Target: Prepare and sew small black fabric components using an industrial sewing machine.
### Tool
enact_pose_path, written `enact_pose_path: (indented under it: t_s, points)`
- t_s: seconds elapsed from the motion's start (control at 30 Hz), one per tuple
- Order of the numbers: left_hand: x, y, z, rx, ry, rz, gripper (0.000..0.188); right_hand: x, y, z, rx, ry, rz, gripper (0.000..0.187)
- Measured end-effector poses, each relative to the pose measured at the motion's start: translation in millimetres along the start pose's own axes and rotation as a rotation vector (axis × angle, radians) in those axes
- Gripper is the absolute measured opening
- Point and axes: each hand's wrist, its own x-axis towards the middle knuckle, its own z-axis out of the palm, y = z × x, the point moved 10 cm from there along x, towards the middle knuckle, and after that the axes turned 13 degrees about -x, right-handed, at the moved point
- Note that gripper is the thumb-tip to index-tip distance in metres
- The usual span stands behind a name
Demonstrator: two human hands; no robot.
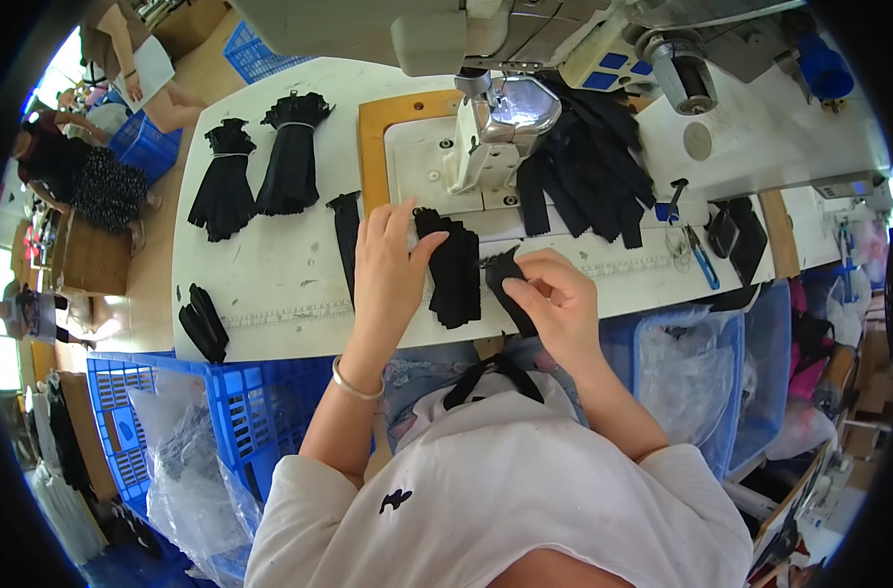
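My right hand (556, 302) pinches one black fabric strip (505, 281) between thumb and fingers, just over the table's near edge. To its left lies a small stack of black strips (453, 269) with jagged ends. My left hand (388, 263) is beside that stack, fingers stretched out and the thumb reaching over its upper left edge. Left of this hand, and partly behind it, a narrow black strip (346, 235) lies on the white table. The sewing machine (486, 147) stands beyond both hands, with a loose heap of black strips (594, 167) at its right.
Two tied black bundles (295, 152) and a small folded black piece (203, 323) lie on the table's left. Blue-handled snips (703, 257) rest at the right. Blue crates (231, 412) holding clear plastic bags flank my lap. Other people (74, 176) are at the far left.
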Motion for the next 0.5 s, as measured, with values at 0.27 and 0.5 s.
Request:
enact_pose_path:
  t_s: [0.27,0.5]
  points:
    - [2,-25,8,-0.029,0.041,-0.039,0.025,4,13,-3,-0.088,0.049,0.003,0.015]
    - [6,-32,14,-0.132,0.023,-0.135,0.017,6,6,4,-0.2,0.036,-0.011,0.014]
